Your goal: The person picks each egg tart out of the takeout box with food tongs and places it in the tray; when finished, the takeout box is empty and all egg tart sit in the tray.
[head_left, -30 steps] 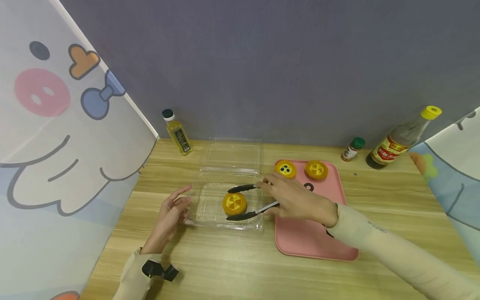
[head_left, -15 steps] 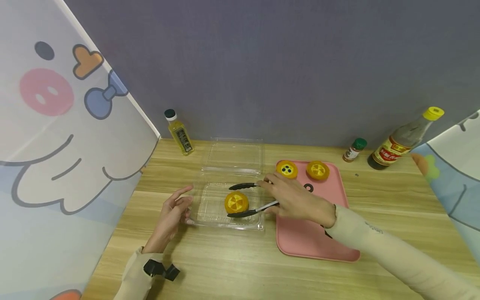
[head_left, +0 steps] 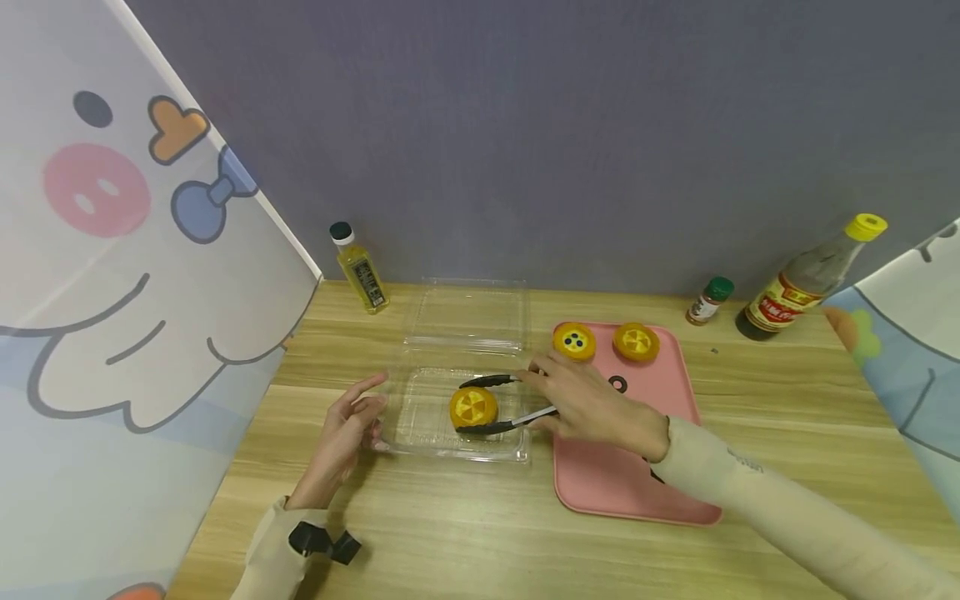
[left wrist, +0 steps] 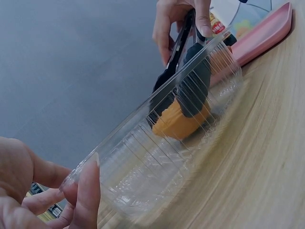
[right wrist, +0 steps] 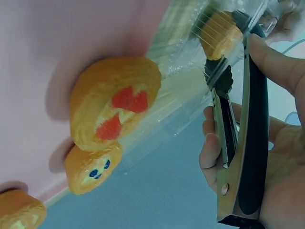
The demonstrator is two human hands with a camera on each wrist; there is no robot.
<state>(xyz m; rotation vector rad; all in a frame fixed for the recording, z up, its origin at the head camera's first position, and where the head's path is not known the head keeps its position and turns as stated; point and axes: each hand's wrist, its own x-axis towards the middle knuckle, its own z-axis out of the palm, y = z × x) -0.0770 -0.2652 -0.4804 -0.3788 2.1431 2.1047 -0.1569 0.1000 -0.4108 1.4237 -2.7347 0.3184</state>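
Observation:
My left hand [head_left: 339,442] pinches the near left corner of a clear hinged plastic container [head_left: 420,417], its thumb and fingers on the rim in the left wrist view. The container's lid [head_left: 468,312] lies folded back toward the wall. Inside sits a round orange tart [head_left: 473,408] with a yellow segmented top, left of my right hand [head_left: 592,404]. That hand grips metal tongs [right wrist: 252,143] with black tips, one tip on each side of the tart. In the left wrist view the dark tips touch the tart [left wrist: 178,121] behind the ribbed wall.
A pink tray [head_left: 622,483] lies right of the container, bearing a blueberry-topped tart [head_left: 574,342], a yellow-topped tart [head_left: 636,342] and a red-topped tart [right wrist: 114,105]. Along the wall stand an oil bottle [head_left: 363,273], a green-capped jar [head_left: 709,302] and a yellow-capped sauce bottle [head_left: 795,287].
The tongs' tips have drawn closer together around the tart in the container. My left hand keeps its hold on the corner. The whole head view has shifted slightly.

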